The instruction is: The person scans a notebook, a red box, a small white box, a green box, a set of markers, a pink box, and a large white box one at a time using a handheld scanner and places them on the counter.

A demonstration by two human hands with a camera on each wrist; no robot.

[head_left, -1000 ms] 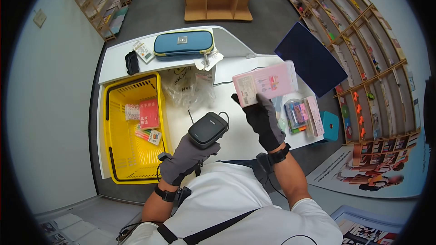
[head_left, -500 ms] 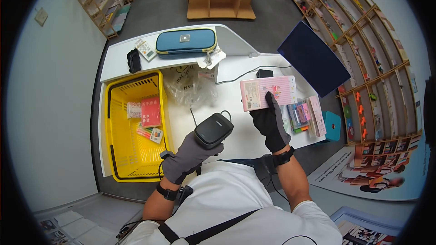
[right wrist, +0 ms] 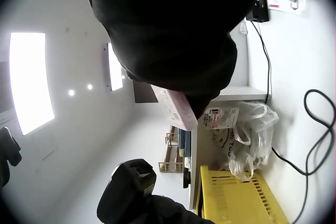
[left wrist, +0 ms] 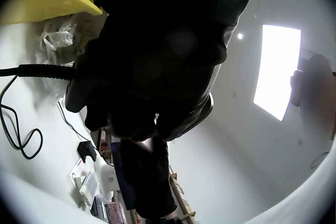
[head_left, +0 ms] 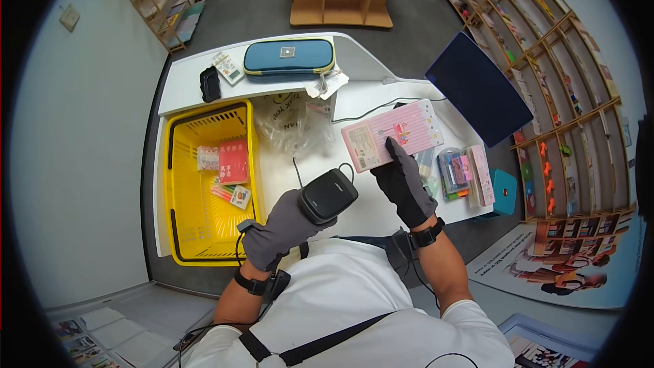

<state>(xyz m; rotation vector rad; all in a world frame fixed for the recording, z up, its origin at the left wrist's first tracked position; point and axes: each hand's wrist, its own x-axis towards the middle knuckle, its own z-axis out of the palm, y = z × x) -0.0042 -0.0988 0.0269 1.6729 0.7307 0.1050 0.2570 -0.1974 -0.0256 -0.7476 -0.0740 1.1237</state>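
Observation:
A black barcode scanner with a cable is gripped in my gloved left hand, over the front of the white counter. My gloved right hand holds a flat pink striped box by its near edge, thumb across its printed face and the other fingers hidden beneath. The box's pale label with a barcode lies at its left end, beyond and to the right of the scanner. In the right wrist view the pink box shows edge-on past the dark glove, and the scanner stands apart from it.
A yellow basket with several stationery packs stands left. Behind are a clear plastic bag and a blue pencil case. At right lie packaged pens, a long pink box and a dark screen. A cable loops on the counter.
The pink box turned from a slant to nearly level, then slanted again and shifted left, its striped face now plainer to view. The left hand keeps hold of the scanner; the head view shifted slightly.

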